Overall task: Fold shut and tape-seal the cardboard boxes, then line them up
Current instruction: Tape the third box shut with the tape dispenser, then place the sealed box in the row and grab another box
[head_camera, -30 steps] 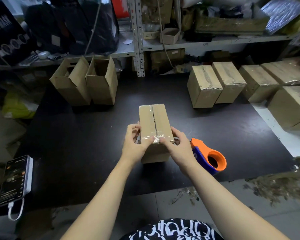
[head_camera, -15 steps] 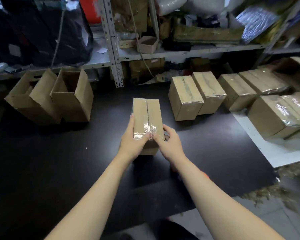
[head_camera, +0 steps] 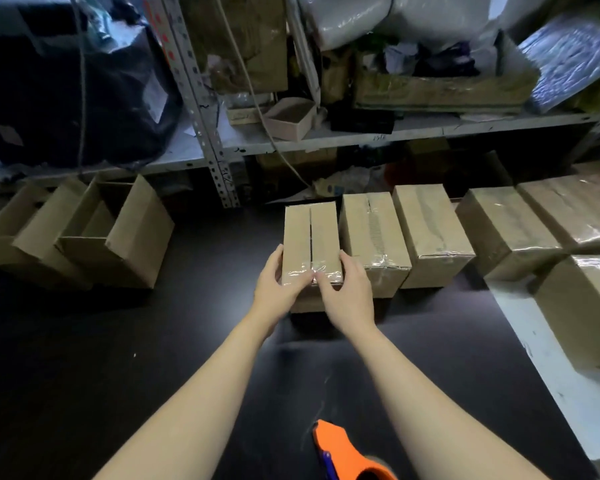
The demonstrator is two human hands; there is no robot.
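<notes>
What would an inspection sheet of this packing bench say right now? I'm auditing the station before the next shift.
Surface: black table, bare in the middle.
Job's things: held box set beside the sealed boxes; two open boxes at left; tape dispenser at the near edge.
Clutter: nothing seen on the table.
Grippers: left hand and right hand grip the held box's taped end.
Cables: cord hanging from the shelf.
Surroundings: crowded shelf.

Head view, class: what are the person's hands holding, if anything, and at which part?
Both hands, left and right, hold one cardboard box at its near, taped end, one hand on each side, thumbs on top.
</notes>
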